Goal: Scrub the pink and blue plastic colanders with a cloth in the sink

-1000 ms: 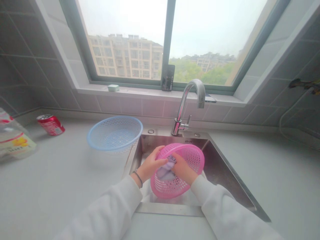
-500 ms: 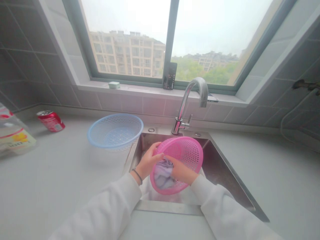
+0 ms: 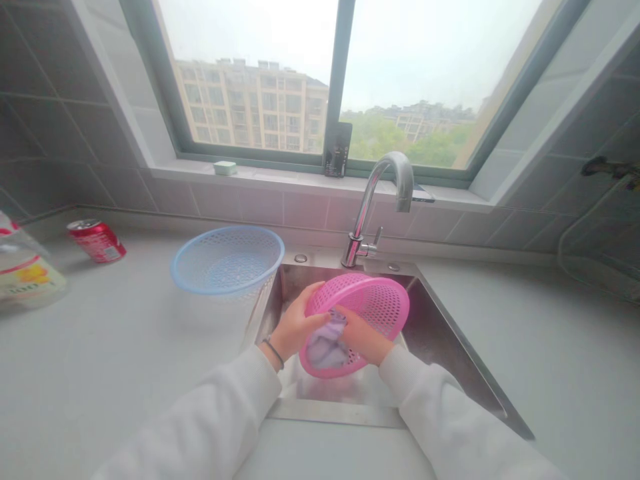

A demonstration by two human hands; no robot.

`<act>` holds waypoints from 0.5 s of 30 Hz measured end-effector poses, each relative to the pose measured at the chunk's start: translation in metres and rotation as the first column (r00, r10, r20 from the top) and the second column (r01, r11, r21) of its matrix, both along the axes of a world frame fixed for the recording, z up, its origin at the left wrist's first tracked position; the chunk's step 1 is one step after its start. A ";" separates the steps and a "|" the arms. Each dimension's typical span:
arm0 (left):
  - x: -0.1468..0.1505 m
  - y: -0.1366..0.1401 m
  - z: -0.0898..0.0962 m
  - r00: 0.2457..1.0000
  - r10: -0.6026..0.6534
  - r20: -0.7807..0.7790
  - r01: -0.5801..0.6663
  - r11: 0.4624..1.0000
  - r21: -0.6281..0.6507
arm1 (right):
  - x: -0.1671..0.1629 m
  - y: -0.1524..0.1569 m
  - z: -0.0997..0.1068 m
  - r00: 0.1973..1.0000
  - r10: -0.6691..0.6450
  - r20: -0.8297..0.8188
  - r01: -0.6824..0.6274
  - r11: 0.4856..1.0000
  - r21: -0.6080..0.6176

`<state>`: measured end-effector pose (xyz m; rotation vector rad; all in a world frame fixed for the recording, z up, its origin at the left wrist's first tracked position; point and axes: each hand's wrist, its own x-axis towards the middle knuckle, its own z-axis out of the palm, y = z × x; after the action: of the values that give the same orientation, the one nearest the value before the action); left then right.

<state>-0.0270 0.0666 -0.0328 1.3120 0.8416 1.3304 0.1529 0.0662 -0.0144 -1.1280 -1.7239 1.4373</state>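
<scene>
A pink perforated basket (image 3: 385, 303) is held tilted over the sink (image 3: 450, 353), its opening facing me. My left hand (image 3: 299, 323) grips its left rim, thumb over the edge and fingers on the outside. Inside the basket my right hand (image 3: 363, 337) is closed on a pale, greyish-purple cloth (image 3: 327, 343) pressed against the wall. Some of the right fingertips are hidden by the cloth and the left thumb.
A blue perforated basket (image 3: 183, 275) stands on the counter left of the sink. Farther left are a red can (image 3: 97, 240) and a clear labelled container (image 3: 30, 273). The faucet (image 3: 370, 207) rises behind the sink. A pale green block (image 3: 225, 168) sits on the windowsill.
The pink basket has tipped a little, its lower rim rising and its right side moving slightly right. My right hand has shifted with the cloth along the inner wall.
</scene>
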 end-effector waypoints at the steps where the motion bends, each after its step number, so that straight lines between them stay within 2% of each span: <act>1: 0.000 0.000 0.000 1.000 -0.015 0.017 0.015 1.000 -0.013 | -0.002 -0.001 0.004 0.987 -0.029 -0.159 0.020 0.998 -0.058; 2: 0.001 0.000 0.000 0.999 -0.030 0.042 0.031 0.999 -0.029 | -0.004 0.000 0.007 0.951 -0.062 -0.304 0.027 0.993 -0.117; 4: 0.003 0.001 0.001 0.995 -0.052 0.089 0.057 0.997 -0.054 | -0.004 0.002 0.010 0.830 -0.149 -0.538 0.014 0.969 -0.246; 6: 0.005 0.001 0.000 0.991 -0.075 0.110 0.081 0.995 -0.052 | -0.002 0.007 0.009 0.742 -0.240 -0.626 0.030 0.945 -0.326; 8: 0.006 0.001 -0.001 0.991 -0.094 0.099 0.097 0.995 -0.030 | -0.001 0.008 0.009 0.699 -0.308 -0.646 0.072 0.929 -0.364; 10: 0.007 0.001 -0.003 0.993 -0.098 0.070 0.099 0.995 -0.013 | -0.003 0.006 0.010 0.727 -0.288 -0.623 0.069 0.934 -0.352; 12: 0.005 0.000 -0.003 0.997 -0.073 0.038 0.073 0.997 0.009 | -0.006 0.001 0.011 0.824 -0.191 -0.534 0.041 0.959 -0.280; 15: 0.002 -0.002 -0.003 1.000 -0.007 -0.016 0.008 0.997 0.074 | -0.007 -0.004 0.008 0.981 -0.047 -0.191 0.035 0.997 -0.067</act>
<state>-0.0252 0.0642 -0.0356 1.3838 0.8033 1.3582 0.1457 0.0623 -0.0065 -1.0157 -1.5224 1.5320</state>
